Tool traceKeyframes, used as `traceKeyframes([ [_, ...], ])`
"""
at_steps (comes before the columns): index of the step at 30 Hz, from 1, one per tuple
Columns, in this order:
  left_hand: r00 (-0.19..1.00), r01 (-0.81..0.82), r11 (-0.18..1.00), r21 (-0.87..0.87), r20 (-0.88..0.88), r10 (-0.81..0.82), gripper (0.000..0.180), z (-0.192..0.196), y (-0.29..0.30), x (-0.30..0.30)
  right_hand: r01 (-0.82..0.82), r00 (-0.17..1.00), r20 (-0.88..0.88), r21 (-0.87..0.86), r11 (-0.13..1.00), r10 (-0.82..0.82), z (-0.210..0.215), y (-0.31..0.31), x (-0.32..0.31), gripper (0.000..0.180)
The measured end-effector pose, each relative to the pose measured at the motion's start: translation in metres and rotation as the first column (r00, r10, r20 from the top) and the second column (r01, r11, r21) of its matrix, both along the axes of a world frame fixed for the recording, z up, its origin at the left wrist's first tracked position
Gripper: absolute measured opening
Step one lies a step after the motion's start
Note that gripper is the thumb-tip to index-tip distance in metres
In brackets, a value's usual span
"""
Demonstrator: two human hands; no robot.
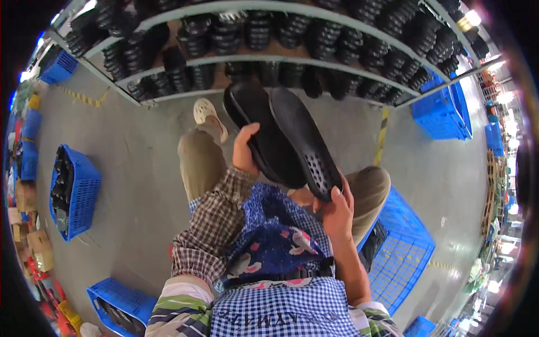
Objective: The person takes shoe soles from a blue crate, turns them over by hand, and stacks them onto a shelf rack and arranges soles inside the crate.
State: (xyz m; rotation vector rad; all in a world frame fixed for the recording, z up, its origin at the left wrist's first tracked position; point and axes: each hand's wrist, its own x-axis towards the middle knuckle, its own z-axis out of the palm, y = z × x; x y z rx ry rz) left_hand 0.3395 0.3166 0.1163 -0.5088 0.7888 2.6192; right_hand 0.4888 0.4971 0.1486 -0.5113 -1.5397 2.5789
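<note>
Black soles (278, 135), left hand (244, 150) and right hand (338, 216) gripping, dark-lettered checked apron (281, 306)

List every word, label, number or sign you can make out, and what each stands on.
Checked apron: one row of dark lettering, which I won't copy out.
Black footwear pieces in hand: none I can make out.
Cardboard boxes at far left: any print is too small and blurred to read.
</note>
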Motion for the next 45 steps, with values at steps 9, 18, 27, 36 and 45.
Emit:
traceKeyframes([
  [9,1.000,-0.007,0.999,0.040,-0.019,0.008,0.038,-0.030,-0.015,-0.014,-0.023,0.999,0.025,-0.107,0.994,0.026,-0.007,-0.004,-0.010,0.062],
  [18,0.995,0.083,0.997,0.010,-0.051,-0.082,0.039,-0.030,-0.002,-0.009,-0.017,1.000,-0.018,-0.144,0.989,0.015,-0.021,0.007,0.003,0.064],
  [27,0.986,0.165,0.983,-0.077,-0.015,-0.167,0.044,-0.053,0.000,-0.016,0.029,1.000,0.002,-0.102,0.994,-0.029,-0.021,0.000,0.011,0.065],
  [36,0.971,0.238,0.961,-0.142,0.005,-0.239,0.043,-0.060,0.005,-0.011,-0.031,0.999,0.004,-0.067,0.997,0.032,-0.020,0.005,0.016,0.069],
  [45,0.968,0.247,0.957,-0.154,0.001,-0.250,0.043,-0.061,0.009,-0.010,-0.008,1.000,-0.014,-0.079,0.997,0.007,-0.031,0.004,0.015,0.068],
])
